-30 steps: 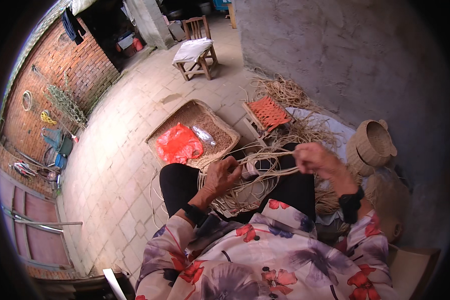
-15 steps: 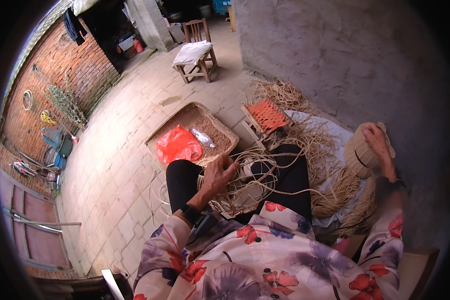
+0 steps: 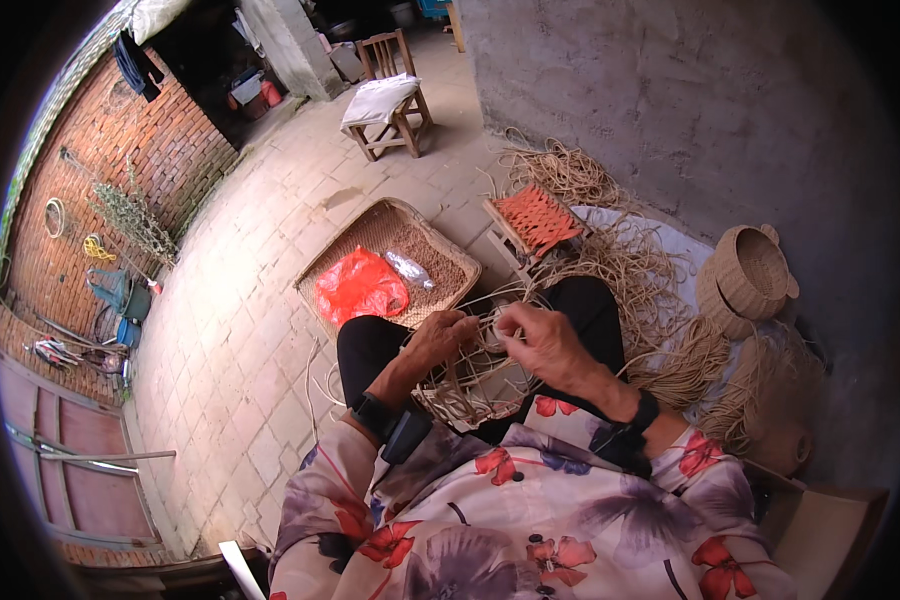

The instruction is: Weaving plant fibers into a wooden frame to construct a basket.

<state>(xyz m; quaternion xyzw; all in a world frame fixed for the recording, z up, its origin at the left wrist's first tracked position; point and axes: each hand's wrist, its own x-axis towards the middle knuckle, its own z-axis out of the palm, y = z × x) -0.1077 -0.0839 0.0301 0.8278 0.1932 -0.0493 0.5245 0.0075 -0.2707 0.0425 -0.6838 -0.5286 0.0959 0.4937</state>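
Over my lap, loose tan cords (image 3: 470, 392) hang and loop in a tangle between my knees. My left hand (image 3: 442, 338) is closed on the cord at the left of the bunch, thumb and fingers pressed together. Close beside it, my right hand (image 3: 545, 342) is bent inward with its fingertips pinched on the cord. The exact strands in the fingers are partly hidden by the hands. Off to the right sit woven baskets (image 3: 748, 268), stacked with the upper one tilted, away from both hands.
A shallow woven tray (image 3: 460, 262) ahead holds a red plastic bag (image 3: 360, 285) and brown grains. An orange-webbed stool (image 3: 538, 218) stands right of it. Heaped cord (image 3: 685, 365) lies on a white sheet at my right. A wooden chair (image 3: 388, 100) stands farther off, left of a grey wall (image 3: 650, 100).
My right hand has left the basket at the right and come to the cords in my lap, beside my left hand. The left hand stays nearly in place.
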